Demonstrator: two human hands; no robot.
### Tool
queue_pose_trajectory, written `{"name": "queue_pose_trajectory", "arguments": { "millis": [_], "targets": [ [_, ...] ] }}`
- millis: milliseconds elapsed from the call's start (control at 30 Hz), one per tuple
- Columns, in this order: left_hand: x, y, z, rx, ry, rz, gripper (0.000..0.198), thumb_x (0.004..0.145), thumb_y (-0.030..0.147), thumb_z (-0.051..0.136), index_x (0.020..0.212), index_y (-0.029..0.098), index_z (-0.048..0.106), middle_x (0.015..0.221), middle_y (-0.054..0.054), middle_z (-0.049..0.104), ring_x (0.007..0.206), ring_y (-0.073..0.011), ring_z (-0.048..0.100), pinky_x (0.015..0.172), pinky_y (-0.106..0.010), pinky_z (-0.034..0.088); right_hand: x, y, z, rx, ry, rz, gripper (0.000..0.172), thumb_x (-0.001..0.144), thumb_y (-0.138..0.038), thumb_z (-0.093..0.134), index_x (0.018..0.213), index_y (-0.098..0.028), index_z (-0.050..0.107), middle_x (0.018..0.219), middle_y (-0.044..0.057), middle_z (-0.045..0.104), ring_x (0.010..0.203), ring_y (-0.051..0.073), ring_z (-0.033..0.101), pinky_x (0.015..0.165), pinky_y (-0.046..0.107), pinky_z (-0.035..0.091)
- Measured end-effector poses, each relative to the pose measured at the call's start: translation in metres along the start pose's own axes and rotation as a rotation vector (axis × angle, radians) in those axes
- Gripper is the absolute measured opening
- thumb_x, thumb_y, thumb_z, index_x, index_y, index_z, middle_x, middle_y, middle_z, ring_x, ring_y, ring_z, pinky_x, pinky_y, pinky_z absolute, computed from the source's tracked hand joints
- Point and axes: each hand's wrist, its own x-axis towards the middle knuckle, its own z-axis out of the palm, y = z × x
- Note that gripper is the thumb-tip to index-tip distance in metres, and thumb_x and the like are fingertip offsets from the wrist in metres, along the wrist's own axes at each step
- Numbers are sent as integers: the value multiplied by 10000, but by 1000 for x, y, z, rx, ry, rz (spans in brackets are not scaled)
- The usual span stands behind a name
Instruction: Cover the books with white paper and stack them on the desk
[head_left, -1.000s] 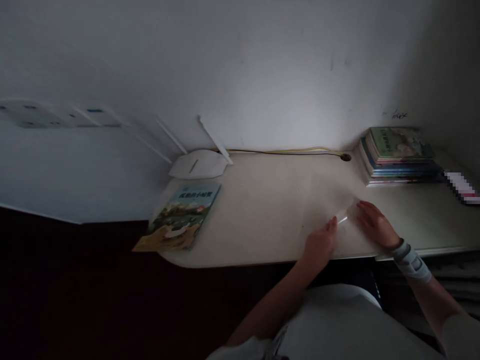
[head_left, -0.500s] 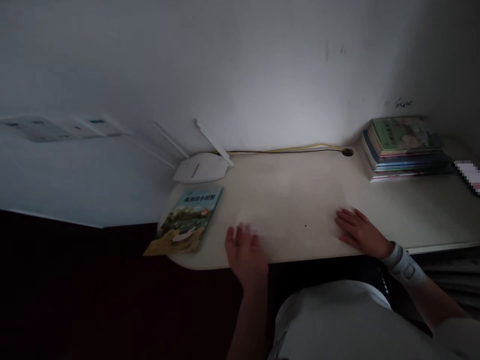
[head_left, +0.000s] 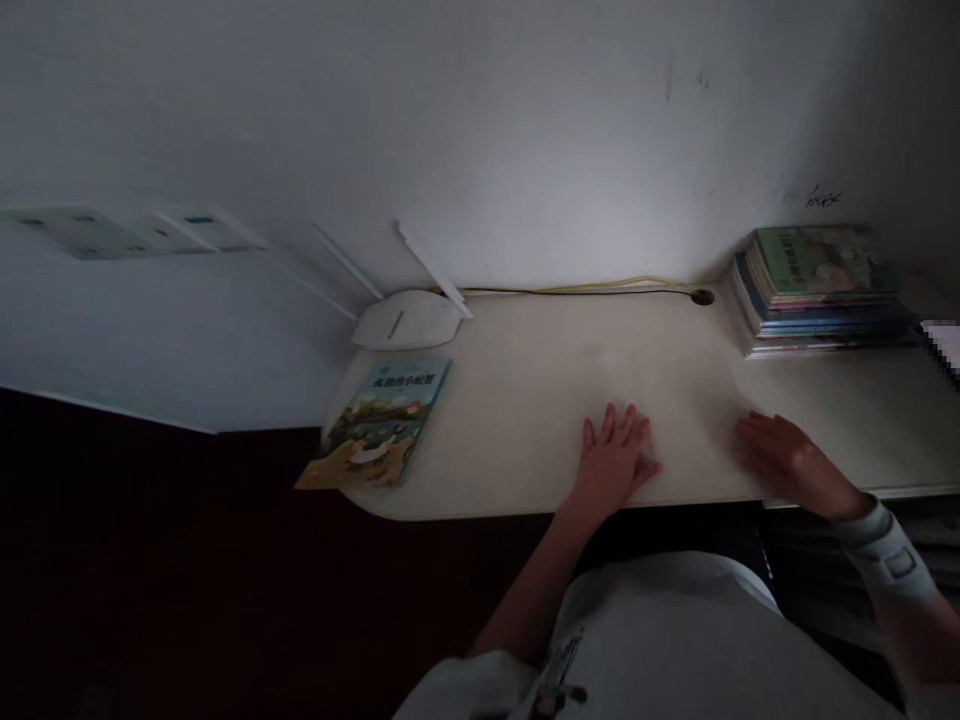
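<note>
Flat on a pale desk (head_left: 517,420): left hand (head_left: 613,465) and right hand (head_left: 793,462), both empty, fingers slightly apart, nothing gripped. Untouched nearby: picture book (head_left: 382,425) to the left, stack of books (head_left: 821,295) far right.

A pale desk (head_left: 525,400) with books on it.

A picture book (head_left: 382,425) lies at the left edge, poking out a bit. Behind it sits a white wi-fi router (head_left: 406,322), I think, since the light is dim. A pile of books (head_left: 817,295) sits at the back right. A thin yellow and black wire (head_left: 577,291) runs along the back to a round hole (head_left: 702,296).
</note>
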Motion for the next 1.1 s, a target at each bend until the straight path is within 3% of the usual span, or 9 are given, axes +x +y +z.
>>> {"name": "queue_pose_trajectory", "arguments": {
  "millis": [133,333,533,600,700,800,867,967,1100],
  "targets": [
    [-1,1,6,11,-2,10,655,905,580,348,1451,220,325,1530,-112,293,1413,-354,213,1087,-659,181,17,-13,1,-79,21,14,459,932,-343,451,1356,-167,470,1430,165,445,1341,275,390,1072,496,341],
    [-7,-5,8,-27,22,13,650,900,600,334,1431,226,360,1523,-114,311,1411,-351,220,1081,-668,171,36,-35,38,-114,-76,11,502,924,-416,451,1360,-164,461,1433,183,435,1345,311,373,1035,550,346],
    [-6,-11,-3,-70,32,23,651,904,596,329,1433,218,350,1520,-118,318,1410,-326,236,1094,-611,217,28,-26,44,34,147,7,465,907,-381,504,1325,-178,482,1383,169,491,1313,304,417,1039,544,364],
    [-7,-31,-17,-30,69,-48,634,916,569,326,1441,213,337,1524,-124,307,1416,-309,227,1107,-569,225,27,-25,38,143,290,61,429,899,-336,522,1301,-188,504,1361,158,506,1293,293,441,1040,528,380],
    [-17,-89,-42,112,178,-335,591,938,494,326,1435,175,348,1528,-160,280,1419,-342,195,1103,-562,214,26,-24,32,260,456,166,348,895,-279,526,1234,-208,560,1260,129,577,1185,265,537,997,486,444],
    [-40,-162,-57,205,239,-725,658,921,482,360,1441,83,305,1509,-252,254,1382,-436,215,1050,-592,255,25,-24,29,295,489,199,317,895,-267,518,1201,-209,581,1177,122,619,1105,266,581,940,481,487],
    [-56,-202,-58,156,139,-926,734,889,517,404,1428,30,296,1470,-311,277,1335,-489,266,1000,-602,300,25,-24,30,300,482,197,316,895,-264,513,1199,-208,578,1171,128,620,1092,272,586,930,495,491],
    [-72,-234,-56,106,53,-961,708,890,515,389,1370,-6,367,1402,-340,363,1261,-471,392,970,-559,344,26,-24,31,302,478,194,306,894,-266,512,1189,-217,580,1165,126,621,1082,274,591,926,507,495],
    [-70,-236,-54,74,72,-885,500,894,361,392,1181,-26,529,1163,-334,565,1086,-421,561,885,-535,404,26,-25,30,310,471,205,284,902,-269,492,1163,-217,590,1156,126,625,1086,273,589,920,512,502]
  ]
}}
